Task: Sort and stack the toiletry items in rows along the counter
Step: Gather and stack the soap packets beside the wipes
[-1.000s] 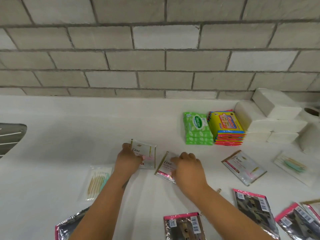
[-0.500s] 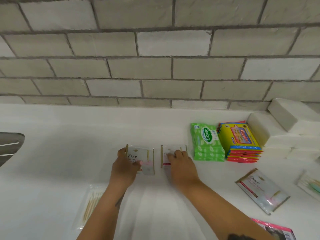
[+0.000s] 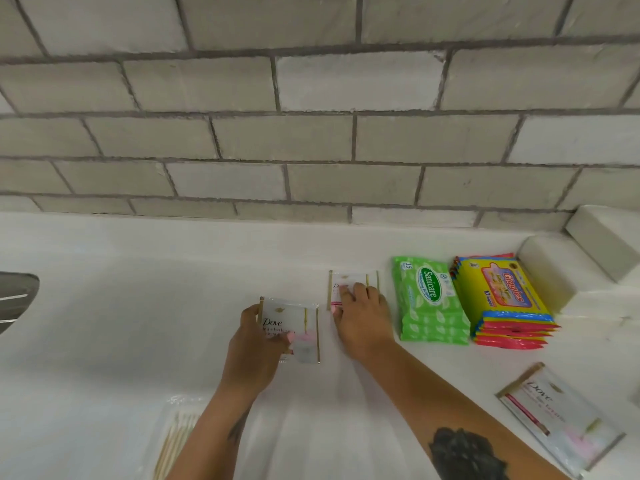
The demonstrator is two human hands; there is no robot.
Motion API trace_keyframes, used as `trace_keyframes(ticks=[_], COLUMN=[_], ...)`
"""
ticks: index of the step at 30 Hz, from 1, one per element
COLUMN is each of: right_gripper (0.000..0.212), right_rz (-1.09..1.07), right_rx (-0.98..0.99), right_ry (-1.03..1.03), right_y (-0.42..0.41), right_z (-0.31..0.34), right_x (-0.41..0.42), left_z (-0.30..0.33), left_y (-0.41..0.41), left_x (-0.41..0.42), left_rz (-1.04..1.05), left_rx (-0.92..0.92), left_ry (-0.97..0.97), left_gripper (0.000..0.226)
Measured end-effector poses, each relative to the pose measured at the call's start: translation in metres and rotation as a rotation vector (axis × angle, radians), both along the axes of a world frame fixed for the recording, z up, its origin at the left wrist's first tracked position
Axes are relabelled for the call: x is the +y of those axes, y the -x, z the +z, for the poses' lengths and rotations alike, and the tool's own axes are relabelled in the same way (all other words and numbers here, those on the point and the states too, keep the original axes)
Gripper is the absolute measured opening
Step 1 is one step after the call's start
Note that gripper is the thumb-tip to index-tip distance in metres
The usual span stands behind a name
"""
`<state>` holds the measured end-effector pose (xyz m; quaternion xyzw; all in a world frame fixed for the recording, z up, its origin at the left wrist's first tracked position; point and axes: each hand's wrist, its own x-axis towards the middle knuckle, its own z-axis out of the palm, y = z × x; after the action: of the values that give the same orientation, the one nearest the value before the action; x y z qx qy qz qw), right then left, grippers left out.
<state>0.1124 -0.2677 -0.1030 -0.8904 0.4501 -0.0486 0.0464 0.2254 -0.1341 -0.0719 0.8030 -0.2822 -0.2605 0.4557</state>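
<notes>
Two Dove sachets sit side by side on the white counter [image 3: 104,306], and both hands are on them. The left sachet [image 3: 294,327] lies flat, label up, with the left hand [image 3: 258,344] gripping its near left corner: the thumb crosses the face of the packet just under the printed name, and the fingers curl round the left edge. The right sachet [image 3: 353,282] sits a little farther back, nearer the wall, and the right hand [image 3: 362,317] lies on top of it, fingers fairly straight and pressing down on its front half, so only the far strip and the left edge show. A narrow gap of bare counter separates the two packets; they do not touch.

Just beside the right hand stands a stack of green wipe packs [image 3: 431,299], and touching that on its right a stack of yellow wipe packs [image 3: 505,299] with red and blue edges. Beyond them, against the grey brick wall [image 3: 311,140], white paper bundles [image 3: 568,265] pile up into the corner.

Out at the right, well apart from both hands, a third Dove sachet [image 3: 557,417] lies tilted on the counter. Down by the left forearm a clear packet of wooden sticks [image 3: 176,441] rests at the picture's lower edge. At far left, a dark grey object [image 3: 15,296] cuts in from the side; what it is I cannot tell.
</notes>
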Motion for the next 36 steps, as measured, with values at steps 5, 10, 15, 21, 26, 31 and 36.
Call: trace_keyframes(ticks=[5,10,15,21,26,31,36], right_gripper=[0.051,0.051,0.045,0.049,0.055,0.087,0.085], right_rz=[-0.013,-0.002,0.019,0.054,-0.008,-0.031,-0.085], right_rx=[-0.007,-0.042,-0.515,-0.683,-0.658,-0.44,-0.343], right_ry=[-0.025,-0.05,-0.067,0.091,0.04,-0.133,-0.16], right_y=[-0.001,0.001,0.013,0.028,0.029,0.027,0.02], right_z=[-0.002,0.002,0.017,0.015,0.0,-0.005,-0.015], right_x=[-0.005,-0.007,0.011,0.03,0.026,0.021,0.013], left_z=[-0.004,-0.004,-0.001,0.0,0.001,-0.009,-0.01], left_y=[-0.002,-0.001,0.001,0.018,0.034,0.04,0.036], left_x=[-0.001,-0.002,-0.024,-0.085,-0.124,-0.132,-0.134], left_rz=[-0.003,-0.018,-0.019,-0.096,-0.127,-0.121,-0.133], left_rx=[0.011,0.053,0.16,0.19,0.033,-0.39,-0.372], left_ry=[-0.007,0.009,0.083,0.137,0.027,-0.32,-0.281], left_gripper=[0.057,0.051,0.047,0.046,0.046,0.051,0.053])
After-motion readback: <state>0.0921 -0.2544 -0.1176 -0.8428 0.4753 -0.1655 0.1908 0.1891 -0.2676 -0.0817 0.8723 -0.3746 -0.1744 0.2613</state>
